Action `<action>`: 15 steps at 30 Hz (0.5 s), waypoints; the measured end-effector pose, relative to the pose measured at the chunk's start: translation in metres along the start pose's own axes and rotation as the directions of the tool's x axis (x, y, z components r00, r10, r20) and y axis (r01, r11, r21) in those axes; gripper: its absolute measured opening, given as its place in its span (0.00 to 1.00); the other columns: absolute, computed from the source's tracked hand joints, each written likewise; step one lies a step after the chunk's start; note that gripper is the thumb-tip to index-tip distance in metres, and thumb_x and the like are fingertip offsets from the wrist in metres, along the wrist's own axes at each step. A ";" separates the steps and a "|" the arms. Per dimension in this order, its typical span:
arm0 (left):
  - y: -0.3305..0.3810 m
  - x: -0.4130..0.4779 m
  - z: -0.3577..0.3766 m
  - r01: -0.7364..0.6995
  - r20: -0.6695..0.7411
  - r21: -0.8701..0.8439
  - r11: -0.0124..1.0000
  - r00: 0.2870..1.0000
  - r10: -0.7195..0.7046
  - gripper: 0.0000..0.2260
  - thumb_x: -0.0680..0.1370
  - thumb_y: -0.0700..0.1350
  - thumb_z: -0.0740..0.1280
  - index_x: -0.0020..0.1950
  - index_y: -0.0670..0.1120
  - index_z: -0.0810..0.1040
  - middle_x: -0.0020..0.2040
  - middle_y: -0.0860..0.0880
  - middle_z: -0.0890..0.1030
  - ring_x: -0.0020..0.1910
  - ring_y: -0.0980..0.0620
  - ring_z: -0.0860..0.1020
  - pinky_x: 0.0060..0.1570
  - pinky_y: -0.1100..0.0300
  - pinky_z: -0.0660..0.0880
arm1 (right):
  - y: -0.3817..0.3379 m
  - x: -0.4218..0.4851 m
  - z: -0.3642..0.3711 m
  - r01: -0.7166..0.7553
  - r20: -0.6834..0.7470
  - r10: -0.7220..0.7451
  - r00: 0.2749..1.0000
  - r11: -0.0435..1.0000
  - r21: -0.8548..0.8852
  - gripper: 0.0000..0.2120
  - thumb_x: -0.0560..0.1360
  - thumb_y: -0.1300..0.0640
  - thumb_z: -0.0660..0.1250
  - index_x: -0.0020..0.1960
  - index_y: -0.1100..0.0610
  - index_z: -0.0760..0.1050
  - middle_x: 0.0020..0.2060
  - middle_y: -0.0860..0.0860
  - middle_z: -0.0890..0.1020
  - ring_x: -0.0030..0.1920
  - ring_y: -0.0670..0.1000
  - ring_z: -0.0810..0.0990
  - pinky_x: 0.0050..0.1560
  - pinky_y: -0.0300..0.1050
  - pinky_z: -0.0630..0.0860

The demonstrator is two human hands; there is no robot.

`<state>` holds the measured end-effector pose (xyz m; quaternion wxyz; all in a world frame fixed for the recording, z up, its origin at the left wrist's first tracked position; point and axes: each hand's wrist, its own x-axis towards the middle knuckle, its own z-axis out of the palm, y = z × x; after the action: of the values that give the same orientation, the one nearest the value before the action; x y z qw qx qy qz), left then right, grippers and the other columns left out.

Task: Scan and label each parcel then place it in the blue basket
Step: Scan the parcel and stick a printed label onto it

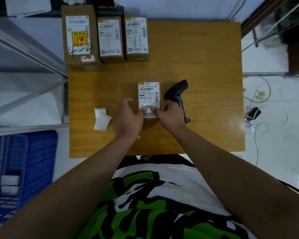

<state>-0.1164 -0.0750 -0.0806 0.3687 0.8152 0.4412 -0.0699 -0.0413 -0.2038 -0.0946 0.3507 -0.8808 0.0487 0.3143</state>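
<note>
Fingertips of the left hand (129, 116) and right hand (169, 116) pinch a small white sticker (148, 108) onto the near end of a labelled parcel (149, 99) mid-table (205, 118); the barcode scanner (178, 95) lies just right, the blue basket (24, 169) near left.

Dim, cool indoor light falls evenly over the wooden table (197, 66), with soft shadows beside the barcode scanner (177, 94). Glare shines off the tiled floor (266, 62) at far right. Wide-angle distortion bends the shelf frame (24, 49) at left. The far parcels (107, 38) and blue basket (38, 163) look blurred; the centre parcel label (148, 94) reads sharpest.
</note>
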 end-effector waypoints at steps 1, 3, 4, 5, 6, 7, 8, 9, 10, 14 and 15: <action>-0.002 0.001 0.001 0.028 -0.003 0.008 1.000 1.000 -0.028 0.24 0.76 0.64 0.71 0.66 0.54 0.75 0.51 0.56 0.81 0.45 0.54 0.80 0.40 0.57 0.75 | 0.002 0.000 0.000 0.005 0.009 -0.005 1.000 1.000 0.005 0.20 0.75 0.42 0.76 0.42 0.52 0.69 0.35 0.49 0.79 0.35 0.53 0.82 0.31 0.47 0.78; -0.005 0.003 0.005 0.075 0.039 -0.014 0.997 0.996 -0.074 0.24 0.76 0.66 0.68 0.67 0.54 0.79 0.57 0.54 0.84 0.54 0.51 0.83 0.50 0.52 0.80 | 0.005 0.001 0.000 0.033 0.051 -0.034 0.998 0.999 0.024 0.18 0.77 0.42 0.74 0.52 0.53 0.70 0.41 0.49 0.80 0.36 0.53 0.84 0.30 0.47 0.80; -0.004 0.001 0.006 0.085 0.059 -0.020 0.996 0.995 -0.084 0.22 0.78 0.64 0.67 0.68 0.54 0.80 0.59 0.53 0.85 0.56 0.49 0.83 0.53 0.51 0.81 | 0.004 0.000 0.000 0.053 0.065 -0.055 0.996 0.998 0.026 0.19 0.78 0.43 0.73 0.58 0.54 0.70 0.44 0.49 0.80 0.36 0.52 0.84 0.30 0.45 0.80; -0.002 0.000 0.006 0.088 0.069 -0.025 0.996 0.994 -0.086 0.20 0.81 0.62 0.65 0.69 0.54 0.80 0.60 0.52 0.85 0.58 0.48 0.83 0.54 0.51 0.80 | 0.003 -0.001 0.000 0.079 0.066 -0.081 0.995 0.996 0.033 0.22 0.78 0.42 0.72 0.64 0.53 0.69 0.49 0.49 0.81 0.39 0.53 0.85 0.32 0.46 0.82; -0.001 -0.002 0.006 0.084 0.075 -0.030 0.996 0.994 -0.081 0.19 0.83 0.59 0.64 0.70 0.53 0.80 0.61 0.52 0.85 0.59 0.48 0.83 0.55 0.51 0.80 | 0.002 -0.003 0.002 0.100 0.055 -0.102 0.993 0.994 0.036 0.27 0.77 0.40 0.71 0.69 0.51 0.68 0.56 0.50 0.81 0.44 0.54 0.86 0.37 0.50 0.85; 0.000 -0.003 0.005 0.080 0.081 -0.045 0.996 0.994 -0.076 0.18 0.84 0.56 0.62 0.71 0.53 0.80 0.62 0.51 0.85 0.60 0.48 0.83 0.56 0.51 0.80 | 0.001 -0.004 0.003 0.113 0.037 -0.114 0.993 0.993 0.040 0.31 0.75 0.39 0.71 0.74 0.47 0.66 0.61 0.48 0.79 0.49 0.56 0.86 0.44 0.55 0.86; 0.000 -0.005 0.004 0.082 0.091 -0.071 0.994 0.993 -0.075 0.17 0.84 0.54 0.62 0.71 0.53 0.79 0.63 0.51 0.85 0.60 0.48 0.82 0.57 0.51 0.80 | -0.001 -0.008 0.004 0.117 0.025 -0.119 0.993 0.992 0.056 0.34 0.74 0.39 0.71 0.77 0.45 0.65 0.64 0.46 0.78 0.53 0.57 0.86 0.48 0.59 0.86; -0.001 -0.006 0.001 0.090 0.103 -0.108 0.990 0.992 -0.079 0.17 0.85 0.54 0.62 0.72 0.53 0.78 0.63 0.52 0.84 0.60 0.48 0.82 0.56 0.53 0.79 | -0.003 -0.012 0.004 0.119 0.030 -0.122 0.992 0.990 0.075 0.36 0.73 0.40 0.72 0.78 0.45 0.65 0.65 0.44 0.78 0.56 0.57 0.85 0.51 0.61 0.85; -0.001 -0.008 -0.003 0.095 0.109 -0.139 0.986 0.991 -0.080 0.18 0.84 0.54 0.63 0.73 0.53 0.78 0.64 0.52 0.84 0.59 0.50 0.82 0.53 0.57 0.79 | -0.005 -0.016 0.004 0.132 0.037 -0.136 0.990 0.987 0.094 0.38 0.72 0.40 0.73 0.79 0.45 0.65 0.65 0.43 0.78 0.58 0.55 0.84 0.53 0.62 0.85; -0.016 -0.025 -0.034 0.006 -0.007 -0.241 0.971 1.000 -0.008 0.20 0.81 0.59 0.68 0.72 0.56 0.78 0.60 0.56 0.83 0.52 0.55 0.81 0.47 0.64 0.75 | -0.031 -0.038 0.007 0.266 0.020 -0.269 0.963 0.958 0.110 0.34 0.71 0.39 0.75 0.74 0.37 0.68 0.63 0.41 0.80 0.58 0.52 0.84 0.52 0.61 0.85; -0.023 -0.031 -0.045 -0.022 -0.049 -0.294 0.956 0.999 0.008 0.19 0.80 0.59 0.69 0.71 0.56 0.79 0.59 0.57 0.82 0.53 0.57 0.80 0.50 0.63 0.75 | -0.039 -0.046 0.010 0.311 0.025 -0.316 0.948 0.943 0.116 0.33 0.71 0.40 0.75 0.74 0.36 0.69 0.61 0.38 0.80 0.57 0.54 0.85 0.52 0.62 0.85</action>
<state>-0.1619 -0.0581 -0.0474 0.4758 0.7560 0.4490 0.0186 -0.0711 -0.1740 -0.0501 0.4455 -0.8495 -0.0824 0.2702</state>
